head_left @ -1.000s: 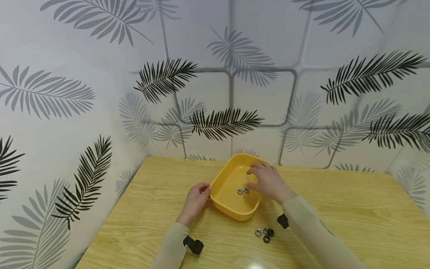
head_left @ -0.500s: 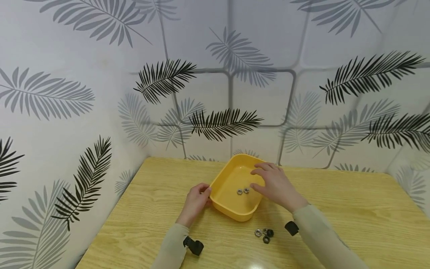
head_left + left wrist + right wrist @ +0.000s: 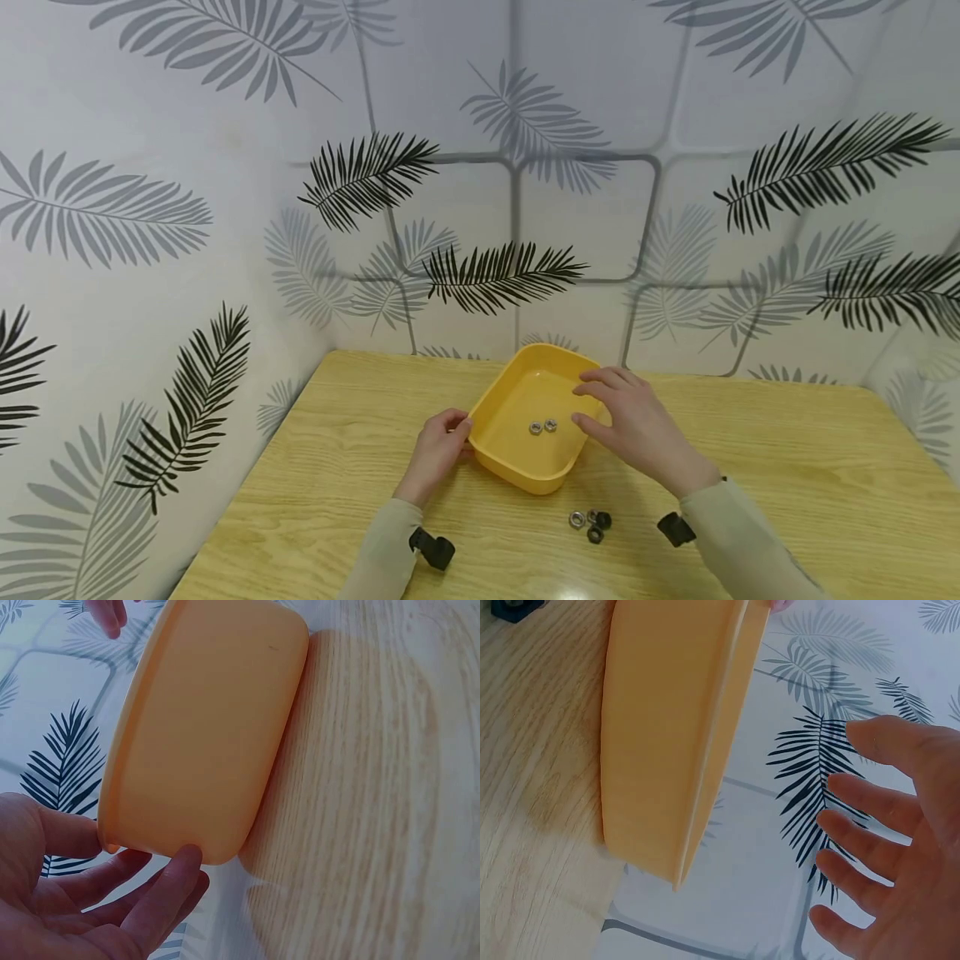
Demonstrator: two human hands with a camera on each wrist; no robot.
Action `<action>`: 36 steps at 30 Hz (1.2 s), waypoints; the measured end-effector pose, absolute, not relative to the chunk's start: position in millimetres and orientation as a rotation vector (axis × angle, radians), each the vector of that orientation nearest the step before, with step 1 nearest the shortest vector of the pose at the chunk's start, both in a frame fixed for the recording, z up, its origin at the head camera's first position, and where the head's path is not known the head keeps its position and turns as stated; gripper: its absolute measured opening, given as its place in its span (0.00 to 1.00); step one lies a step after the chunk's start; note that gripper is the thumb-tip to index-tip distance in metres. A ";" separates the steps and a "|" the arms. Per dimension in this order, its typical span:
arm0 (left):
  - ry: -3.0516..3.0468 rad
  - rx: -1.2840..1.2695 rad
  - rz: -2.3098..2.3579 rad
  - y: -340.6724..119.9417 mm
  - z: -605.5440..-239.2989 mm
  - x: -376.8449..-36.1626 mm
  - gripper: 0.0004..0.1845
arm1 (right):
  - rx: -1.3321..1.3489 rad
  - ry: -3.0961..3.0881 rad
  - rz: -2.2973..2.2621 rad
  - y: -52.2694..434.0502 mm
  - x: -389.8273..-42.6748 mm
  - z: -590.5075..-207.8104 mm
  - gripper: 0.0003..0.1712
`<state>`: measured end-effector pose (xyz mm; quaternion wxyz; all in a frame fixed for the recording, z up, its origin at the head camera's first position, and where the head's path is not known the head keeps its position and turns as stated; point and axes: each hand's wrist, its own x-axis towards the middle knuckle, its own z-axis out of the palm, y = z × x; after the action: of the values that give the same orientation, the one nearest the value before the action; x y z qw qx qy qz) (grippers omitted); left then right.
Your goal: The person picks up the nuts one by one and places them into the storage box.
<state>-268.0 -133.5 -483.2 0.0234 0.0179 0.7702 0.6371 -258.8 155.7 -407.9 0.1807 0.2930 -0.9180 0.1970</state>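
A wooden table [image 3: 750, 467] carries a yellow tray [image 3: 517, 454] near its middle, turned so one corner points toward the near edge. The left hand [image 3: 438, 450] grips the tray's left rim, fingers curled against the wall. The right hand [image 3: 637, 425] hovers spread and released just over its right rim, holding nothing. Two silver nuts [image 3: 542, 426] lie inside the tray. Three more nuts [image 3: 590, 522], silver and black, cluster on the table just near of it; their details are too small to make out.

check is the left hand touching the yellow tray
Touching. The left wrist view shows the left hand with thumb and a fingertip against the yellow tray wall.
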 end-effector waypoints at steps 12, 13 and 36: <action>2.405 0.046 1.957 -133.1 -481.3 -270.0 0.15 | 0.837 -2.546 0.603 166.1 -239.8 -405.3 0.17; 2.403 0.046 1.958 -133.2 -481.3 -270.1 0.15 | 0.833 -2.547 0.604 167.4 -237.8 -405.8 0.17; 2.403 0.054 1.969 -133.9 -483.0 -268.1 0.15 | 0.781 -2.616 0.554 186.4 -208.3 -433.8 0.15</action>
<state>-268.1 -133.9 -483.0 0.0172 0.0173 0.7733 0.6336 -208.3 186.4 -433.8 0.1771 0.2758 -0.9242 0.1958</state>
